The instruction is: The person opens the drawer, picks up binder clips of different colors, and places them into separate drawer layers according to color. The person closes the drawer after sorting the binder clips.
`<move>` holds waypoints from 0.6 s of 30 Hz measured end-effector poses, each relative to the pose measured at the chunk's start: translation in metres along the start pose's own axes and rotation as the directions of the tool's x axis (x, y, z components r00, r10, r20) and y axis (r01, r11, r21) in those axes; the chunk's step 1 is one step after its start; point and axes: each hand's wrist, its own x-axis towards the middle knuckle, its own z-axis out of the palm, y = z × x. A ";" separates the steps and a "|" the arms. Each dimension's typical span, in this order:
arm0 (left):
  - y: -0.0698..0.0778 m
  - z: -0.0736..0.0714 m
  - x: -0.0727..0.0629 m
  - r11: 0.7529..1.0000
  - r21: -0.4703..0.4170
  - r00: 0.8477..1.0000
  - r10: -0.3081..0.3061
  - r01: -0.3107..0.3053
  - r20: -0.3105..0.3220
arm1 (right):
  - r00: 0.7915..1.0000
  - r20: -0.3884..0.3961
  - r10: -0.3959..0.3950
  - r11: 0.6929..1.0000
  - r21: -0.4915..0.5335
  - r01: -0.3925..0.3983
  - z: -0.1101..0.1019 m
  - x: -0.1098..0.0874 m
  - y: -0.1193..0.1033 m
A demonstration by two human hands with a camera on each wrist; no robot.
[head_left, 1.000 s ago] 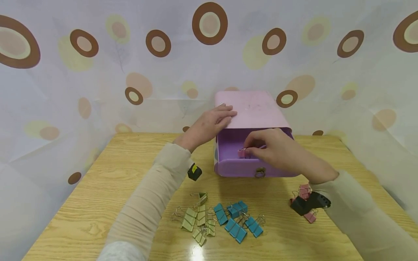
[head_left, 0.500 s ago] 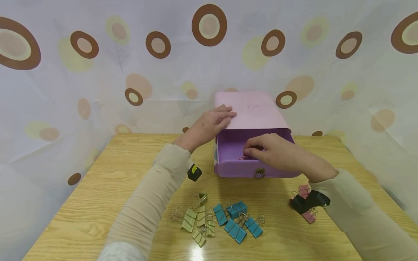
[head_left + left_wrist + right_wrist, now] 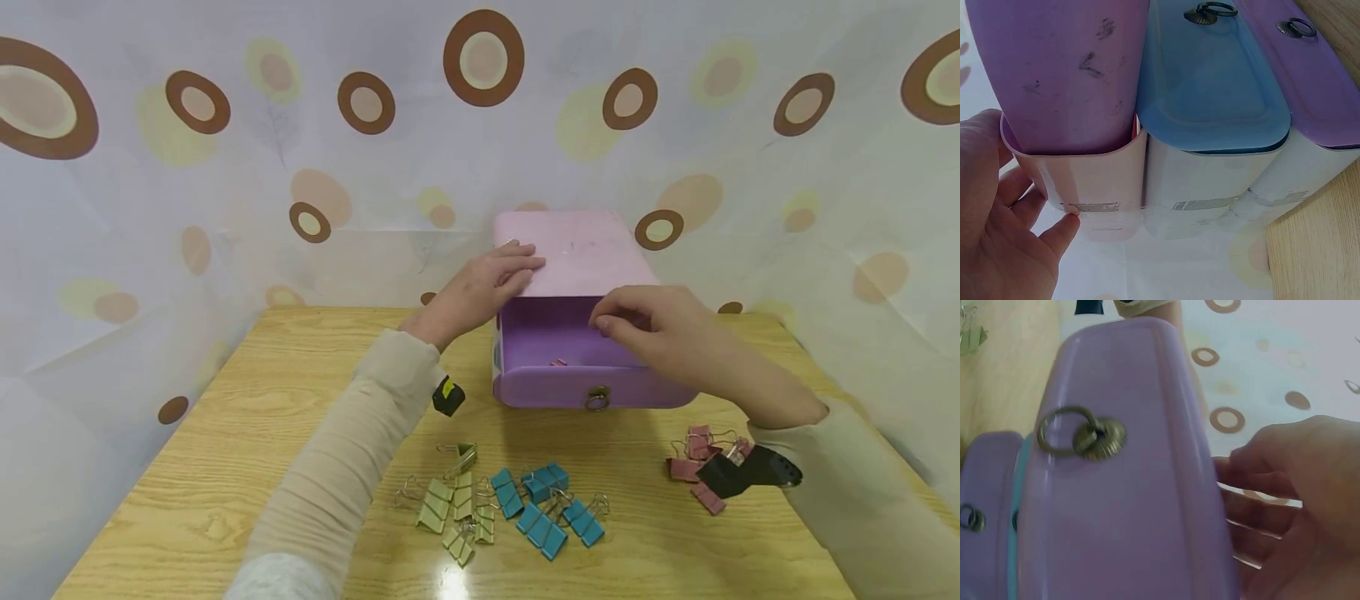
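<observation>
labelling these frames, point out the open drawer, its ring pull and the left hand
open drawer (image 3: 542, 388), head view, front panel
ring pull (image 3: 598, 391), head view, backing plate
left hand (image 3: 478, 288), head view, its back

pale wall covering (image 3: 480, 158) with brown-ringed circles (image 3: 483, 58) behind a wood-grain table (image 3: 315, 375) with white glare (image 3: 452, 581)

My sleeves (image 3: 315, 483) are cream. Before me, the top drawer (image 3: 547, 388) is purple, its ring pull (image 3: 1100, 439) bronze, the cabinet (image 3: 585, 250) pale pink; the middle drawer (image 3: 1216, 81) is blue. I see yellow-green clips (image 3: 435, 504), blue clips (image 3: 542, 529), pink clips (image 3: 682, 469), a yellowish wood-grain table (image 3: 225, 433), and a white backdrop (image 3: 420, 158) patterned with brown rings and yellow and peach ovals.
</observation>
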 end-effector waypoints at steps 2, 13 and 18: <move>0.000 0.000 0.000 1.000 -0.003 1.000 0.003 -0.003 0.000 | 0.999 -0.047 0.002 1.000 -0.013 -0.002 -0.006 -0.006 0.003; -0.001 0.002 0.001 1.000 -0.004 1.000 0.000 0.000 0.005 | 0.955 -0.253 0.153 0.988 0.025 -0.152 -0.035 -0.042 0.022; 0.000 0.001 0.001 1.000 -0.005 1.000 -0.005 0.005 0.007 | 0.939 -0.284 0.192 0.980 0.006 -0.199 -0.040 -0.057 0.034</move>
